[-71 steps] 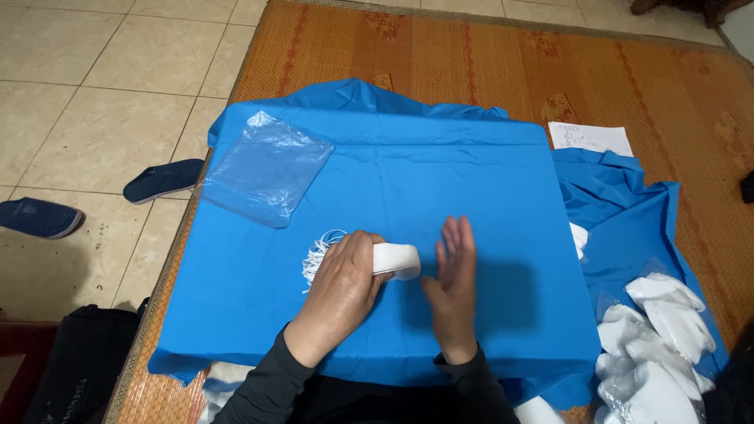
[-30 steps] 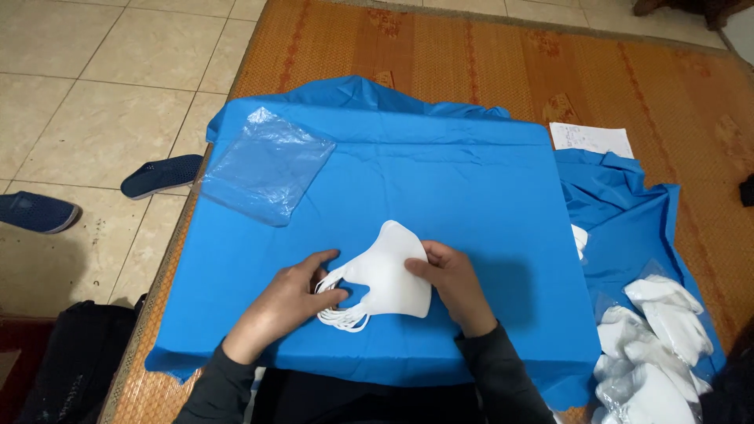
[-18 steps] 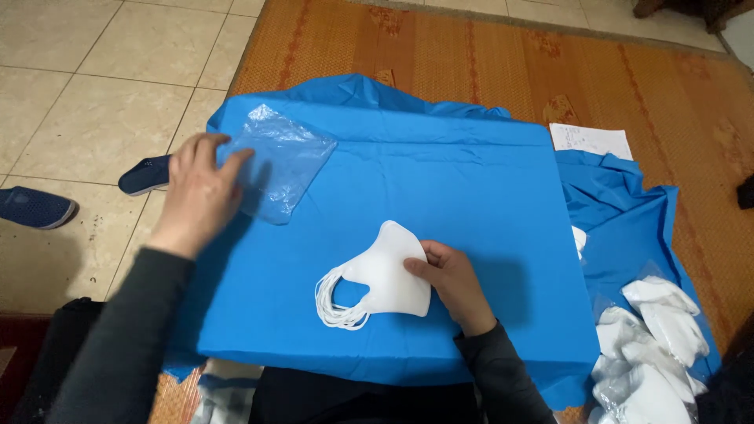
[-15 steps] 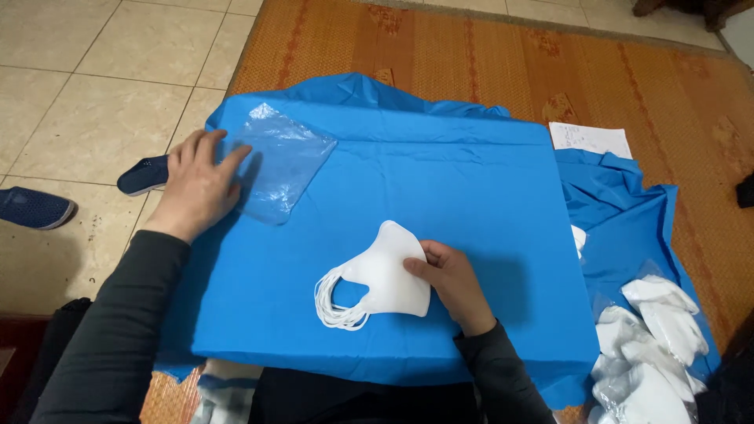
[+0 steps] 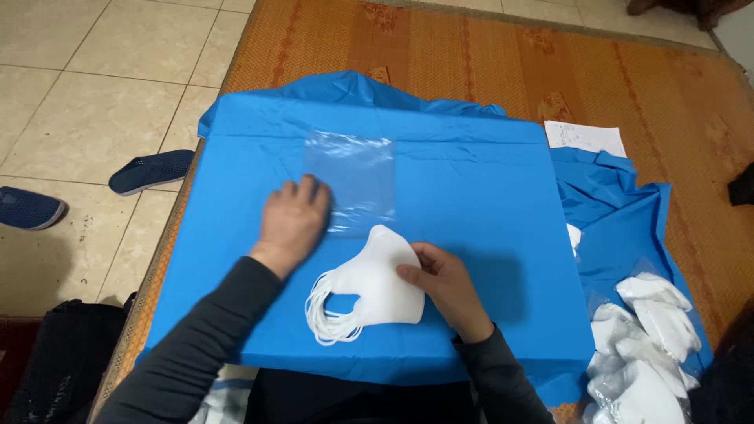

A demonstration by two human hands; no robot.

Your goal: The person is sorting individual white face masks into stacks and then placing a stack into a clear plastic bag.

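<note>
The person sits at the near edge of a flat surface covered with a blue cloth point(image 5: 487, 196), both arms in dark sleeves reaching forward over it. The left hand point(image 5: 294, 224) lies palm down and spread flat on the cloth, left of centre, with its fingertips pressing the lower left corner of a clear plastic bag point(image 5: 351, 182). The bag lies flat and empty, its long sides running toward the far edge of the cloth, and it occupies the middle of the surface, slightly left. The right hand point(image 5: 444, 283) rests closer to the near edge, with its fingers curled loosely and its thumb and fingertips touching the right edge of a stack of white face masks point(image 5: 377, 286). The hand does not close around the stack; it steadies it from the side. The stack lies on the cloth just below the bag, its upper tip reaching the bag's near edge, and its white ear loops point(image 5: 330, 318) trail toward the near left. Off the right edge of the cloth, a heap of further white masks point(image 5: 648, 345) lies on crumpled blue fabric. A white paper sheet point(image 5: 585, 139) lies beyond the far right corner, on a woven orange mat point(image 5: 471, 55). On the tiled floor to the left lie two dark blue slippers point(image 5: 149, 170).
</note>
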